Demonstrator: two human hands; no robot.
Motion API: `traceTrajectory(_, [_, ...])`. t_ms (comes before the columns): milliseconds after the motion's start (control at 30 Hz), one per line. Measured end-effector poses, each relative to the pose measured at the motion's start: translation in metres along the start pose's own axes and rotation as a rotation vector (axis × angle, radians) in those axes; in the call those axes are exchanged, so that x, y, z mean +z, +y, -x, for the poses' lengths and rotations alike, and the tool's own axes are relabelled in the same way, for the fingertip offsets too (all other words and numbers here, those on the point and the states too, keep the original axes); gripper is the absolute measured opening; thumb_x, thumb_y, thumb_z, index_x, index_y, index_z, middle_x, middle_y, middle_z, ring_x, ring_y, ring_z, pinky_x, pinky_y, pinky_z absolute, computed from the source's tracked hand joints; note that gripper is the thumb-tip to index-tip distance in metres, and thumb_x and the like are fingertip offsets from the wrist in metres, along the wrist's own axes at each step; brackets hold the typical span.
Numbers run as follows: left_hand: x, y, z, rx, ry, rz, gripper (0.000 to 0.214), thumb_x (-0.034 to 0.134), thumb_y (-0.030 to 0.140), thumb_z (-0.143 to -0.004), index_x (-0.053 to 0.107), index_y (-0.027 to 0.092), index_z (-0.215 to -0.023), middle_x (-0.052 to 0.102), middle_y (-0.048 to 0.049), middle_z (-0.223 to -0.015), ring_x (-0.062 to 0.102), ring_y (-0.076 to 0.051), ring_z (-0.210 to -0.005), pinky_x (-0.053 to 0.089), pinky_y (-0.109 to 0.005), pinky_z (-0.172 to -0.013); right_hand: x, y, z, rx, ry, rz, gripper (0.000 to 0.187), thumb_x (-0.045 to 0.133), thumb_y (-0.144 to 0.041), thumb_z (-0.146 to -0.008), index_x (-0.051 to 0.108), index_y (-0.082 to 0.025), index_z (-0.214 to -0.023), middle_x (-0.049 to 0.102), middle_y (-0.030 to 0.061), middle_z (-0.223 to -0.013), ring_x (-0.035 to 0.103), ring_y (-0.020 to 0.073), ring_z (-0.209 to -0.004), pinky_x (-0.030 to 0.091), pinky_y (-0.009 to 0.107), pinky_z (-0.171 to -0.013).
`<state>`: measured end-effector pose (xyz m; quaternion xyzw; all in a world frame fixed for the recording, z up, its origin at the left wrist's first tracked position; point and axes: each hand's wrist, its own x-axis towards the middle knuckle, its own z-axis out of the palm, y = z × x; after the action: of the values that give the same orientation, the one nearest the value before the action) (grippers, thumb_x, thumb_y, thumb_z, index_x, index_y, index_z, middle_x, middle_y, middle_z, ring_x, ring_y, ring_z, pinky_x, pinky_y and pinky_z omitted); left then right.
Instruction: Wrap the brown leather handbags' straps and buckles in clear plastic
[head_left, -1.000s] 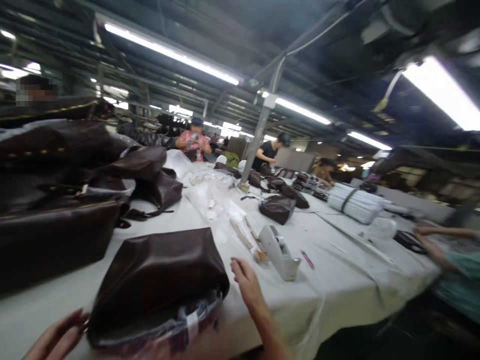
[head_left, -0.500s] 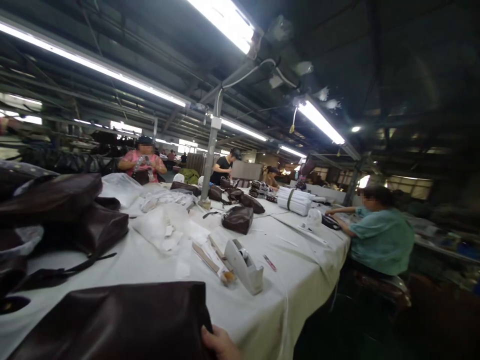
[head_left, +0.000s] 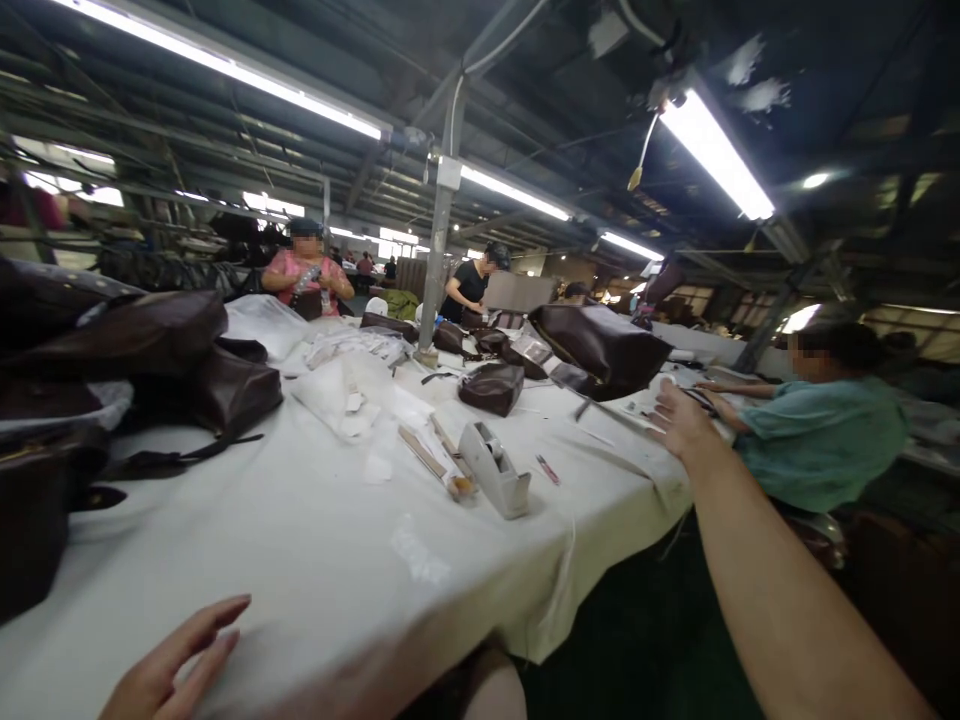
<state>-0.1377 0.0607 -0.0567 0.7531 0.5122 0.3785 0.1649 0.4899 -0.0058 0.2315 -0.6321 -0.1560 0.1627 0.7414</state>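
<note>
My right arm stretches far out over the table's right side. The fingers of my right hand point(head_left: 679, 420) are spread and hold nothing. Just beyond them a dark brown leather bag point(head_left: 600, 350) is tilted over the far part of the table; whether it touches the surface I cannot tell. At the lower left, my left hand point(head_left: 176, 665) is above the white cloth point(head_left: 300, 560), fingers apart and nothing in them. A grey tape dispenser point(head_left: 495, 470) stands between the two hands, with a red pen point(head_left: 548, 469) beside it.
Dark brown bags point(head_left: 180, 350) are piled on the left. Plastic wrapping point(head_left: 349, 395) and a smaller brown bag point(head_left: 491, 387) lie mid-table, near a metal post point(head_left: 436, 230). A co-worker in a teal shirt point(head_left: 825, 430) sits at the right edge; others work across the table.
The large brown bag has left the near edge, where my hand held it, and is now at the far right. My right arm has reached out, hand open; my left hand has come into view.
</note>
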Motion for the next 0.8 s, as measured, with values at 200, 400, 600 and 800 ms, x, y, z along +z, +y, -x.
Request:
traceTrajectory(200, [0.006,-0.017,-0.012,0.206,0.130,-0.302,0.038,0.047,0.050,-0.080,0.073,0.026,-0.091,0.074,-0.0073,-0.104,0.070,-0.029,-0.095,0.057,-0.043,-0.088,0.010,0.125,0.075,0.095,-0.364,0.143,0.015,0.070,-0.025,-0.069,0.064,-0.014,-0.077,0.068,0.0086,-0.077,0.064,0.0157,-0.064,0.052,0.027,-0.058])
traceTrajectory(400, [-0.004,0.004,-0.016,0.231,0.089,-0.384,0.035,0.043,0.042,-0.085,0.070,0.021,-0.088,0.072,-0.0108,-0.103,0.067,-0.028,-0.096,0.054,-0.042,-0.090,0.028,0.244,0.153,0.057,-0.753,0.343,0.033,0.069,-0.044,-0.064,0.065,-0.017,-0.082,0.068,0.0040,-0.070,0.064,0.0174,-0.062,0.051,0.030,-0.058])
traceTrajectory(600, [-0.007,0.015,-0.010,0.180,0.043,-0.361,0.035,0.043,0.040,-0.087,0.070,0.019,-0.092,0.070,-0.0115,-0.109,0.065,-0.027,-0.102,0.053,-0.042,-0.093,0.043,0.261,0.172,-0.504,-0.934,0.777,0.024,0.048,-0.031,-0.084,0.067,-0.020,-0.093,0.068,0.0061,-0.092,0.064,0.0199,-0.085,0.048,0.033,-0.082])
traceTrajectory(800, [-0.009,0.012,-0.010,0.168,0.052,-0.361,0.030,0.047,0.040,-0.085,0.070,0.022,-0.092,0.071,-0.0093,-0.108,0.066,-0.025,-0.101,0.053,-0.040,-0.093,0.060,0.258,0.200,-0.792,-0.900,1.135,0.016,0.053,-0.026,-0.087,0.065,-0.022,-0.096,0.063,0.0057,-0.098,0.064,0.0183,-0.086,0.045,0.025,-0.073])
